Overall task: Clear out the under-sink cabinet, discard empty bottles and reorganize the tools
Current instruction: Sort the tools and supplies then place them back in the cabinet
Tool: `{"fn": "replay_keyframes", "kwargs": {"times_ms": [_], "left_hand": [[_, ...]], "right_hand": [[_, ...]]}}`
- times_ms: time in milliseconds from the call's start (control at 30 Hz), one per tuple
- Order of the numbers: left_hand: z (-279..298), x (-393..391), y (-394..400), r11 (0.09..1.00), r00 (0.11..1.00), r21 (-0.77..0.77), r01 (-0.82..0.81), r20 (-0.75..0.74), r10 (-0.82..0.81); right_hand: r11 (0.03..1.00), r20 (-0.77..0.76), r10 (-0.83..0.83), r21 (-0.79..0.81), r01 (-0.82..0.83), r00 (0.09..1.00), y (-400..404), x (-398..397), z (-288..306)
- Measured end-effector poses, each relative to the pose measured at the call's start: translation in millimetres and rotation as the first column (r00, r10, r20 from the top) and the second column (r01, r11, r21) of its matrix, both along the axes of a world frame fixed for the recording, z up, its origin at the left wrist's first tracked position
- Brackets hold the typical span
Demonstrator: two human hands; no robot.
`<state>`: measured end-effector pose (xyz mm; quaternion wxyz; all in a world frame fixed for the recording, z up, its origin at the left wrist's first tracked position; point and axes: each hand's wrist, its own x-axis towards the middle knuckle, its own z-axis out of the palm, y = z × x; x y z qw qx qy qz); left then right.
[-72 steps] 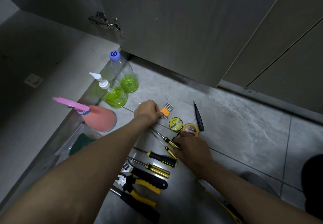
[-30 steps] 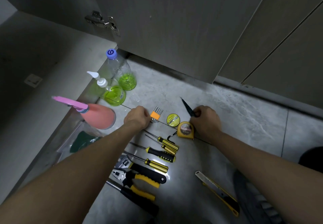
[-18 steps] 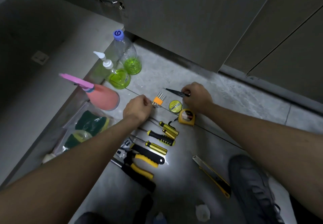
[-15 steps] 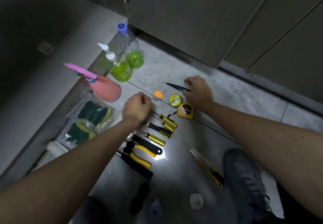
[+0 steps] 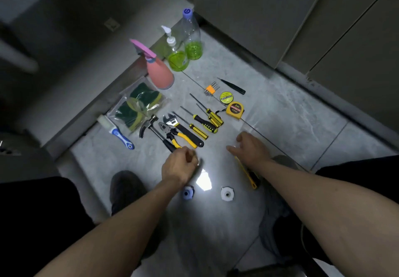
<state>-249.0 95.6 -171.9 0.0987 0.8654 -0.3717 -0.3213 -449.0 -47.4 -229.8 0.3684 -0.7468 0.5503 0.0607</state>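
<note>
Tools lie in rows on the grey floor tiles: a hammer [image 5: 151, 125], pliers [image 5: 175, 136], a wrench [image 5: 183, 130] and several yellow-black screwdrivers [image 5: 205, 123]. Beyond them are orange hex keys [image 5: 210, 89], a black pointed tool [image 5: 233, 87], a tape roll [image 5: 226, 97] and a tape measure [image 5: 236, 108]. My left hand [image 5: 180, 166] is curled shut at the near ends of the hammer and pliers handles. My right hand [image 5: 250, 149] hovers with fingers spread over a yellow utility knife [image 5: 249, 176], holding nothing.
A pink spray bottle [image 5: 159, 73], a pump bottle [image 5: 177, 58] and a blue-capped bottle [image 5: 193, 43] with green liquid stand by the open cabinet [image 5: 86, 39]. A bag of sponges [image 5: 138, 108] and a blue-handled brush [image 5: 121, 134] lie left. Two loose caps [image 5: 227, 193] lie near my shoes [image 5: 127, 188].
Both hands have pulled back toward me from the hex keys and the black pointed tool, which now lies released beside the hex keys. The view has drawn back and tilted down.
</note>
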Motion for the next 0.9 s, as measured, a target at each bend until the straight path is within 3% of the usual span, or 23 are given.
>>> {"fn": "replay_keyframes", "kwargs": {"times_ms": [267,400,533,633,700,767,900], "left_hand": [[-16,-40,76,0.985,0.997,0.160,0.065,0.032,-0.071],[-25,-46,89,0.982,0.998,0.178,0.060,0.013,-0.063],[-29,-49,91,0.980,0.999,0.195,0.047,0.004,-0.049],[-34,-49,93,0.972,0.998,0.226,0.057,-0.014,-0.055],[-35,-48,91,0.975,0.999,0.220,0.043,-0.024,-0.038],[-35,-46,89,0.980,0.999,0.196,0.031,-0.037,-0.024],[-30,-44,90,0.992,0.997,0.126,0.015,-0.075,-0.006]], "right_hand": [[0.998,-0.248,0.058,0.022,-0.055,0.967,45,-33,3],[0.964,-0.136,0.194,-0.159,-0.215,0.971,58,-35,11],[0.834,-0.025,0.551,-0.036,-0.551,0.834,81,-25,21],[0.678,-0.150,0.728,0.016,-0.734,0.669,101,-23,13],[0.626,-0.245,0.759,0.022,-0.779,0.603,109,-21,6],[0.643,-0.252,0.743,0.010,-0.766,0.620,110,-16,4],[0.710,-0.112,0.700,0.000,-0.704,0.705,99,-8,5]]}}
